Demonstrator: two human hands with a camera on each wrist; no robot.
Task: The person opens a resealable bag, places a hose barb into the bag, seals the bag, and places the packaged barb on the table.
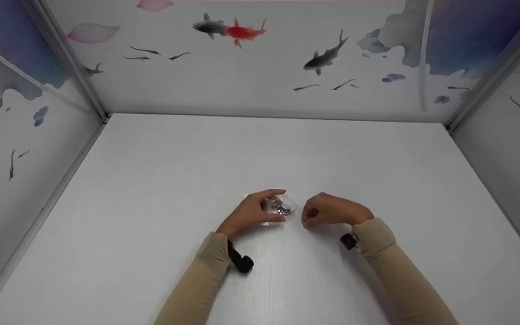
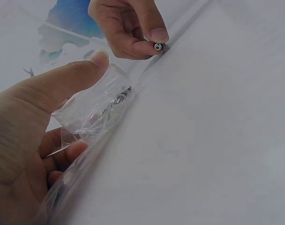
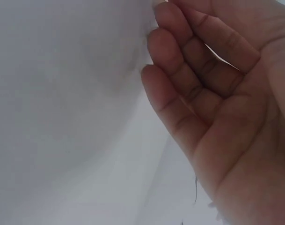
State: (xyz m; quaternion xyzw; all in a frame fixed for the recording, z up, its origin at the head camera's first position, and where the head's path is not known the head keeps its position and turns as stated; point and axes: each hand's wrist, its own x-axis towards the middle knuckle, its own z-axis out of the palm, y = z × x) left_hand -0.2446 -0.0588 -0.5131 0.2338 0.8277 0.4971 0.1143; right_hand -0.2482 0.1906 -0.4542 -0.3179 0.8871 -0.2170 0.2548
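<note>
My left hand (image 1: 252,211) holds a clear plastic bag (image 1: 290,204) between thumb and fingers near the middle of the table. Several small shiny metal parts (image 2: 120,97) lie inside the bag, blurred through the film. Just to the right of it, my right hand (image 1: 334,210) pinches a small screw-like metal piece (image 2: 158,47) between thumb and forefinger, its round silver end showing in the left wrist view. A small gap separates that hand from the bag. In the right wrist view the other fingers (image 3: 161,89) are bent, and the pinched piece is out of sight.
The white table (image 1: 188,158) spreads around both hands. A back wall (image 1: 260,72) printed with fish and side walls close it in, with metal posts (image 1: 472,104) at the corners. Black wrist cameras (image 1: 243,263) sit under both tan sleeves (image 1: 197,280).
</note>
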